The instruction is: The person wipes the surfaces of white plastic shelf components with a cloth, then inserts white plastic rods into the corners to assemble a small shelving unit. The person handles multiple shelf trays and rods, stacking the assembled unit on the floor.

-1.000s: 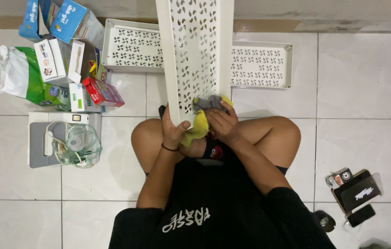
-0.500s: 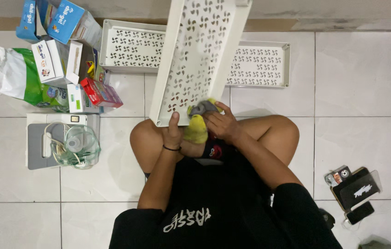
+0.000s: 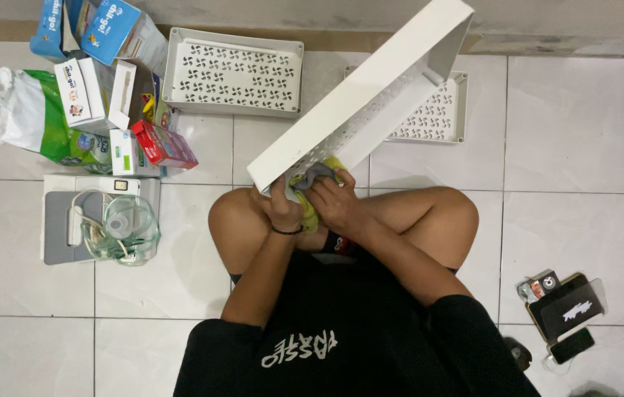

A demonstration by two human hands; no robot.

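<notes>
- The white perforated tray (image 3: 371,103) has swung from upright to lean toward 2 o'clock.
- Left hand (image 3: 280,208) grips its near end; right hand's (image 3: 335,206) grip presses a yellow-grey cloth (image 3: 313,176) against it.

The person sits cross-legged, both bare knees spread wide and both forearms drawn in toward the middle, the 2 hands meeting close together just in front of the shins. The left hand (image 3: 281,209) is curled shut in a grip, knuckles up, a dark band around its wrist. The right hand (image 3: 335,206) lies just beside it, fingers bent and pressing down, wrist angled inward. Both elbows are bent.
</notes>
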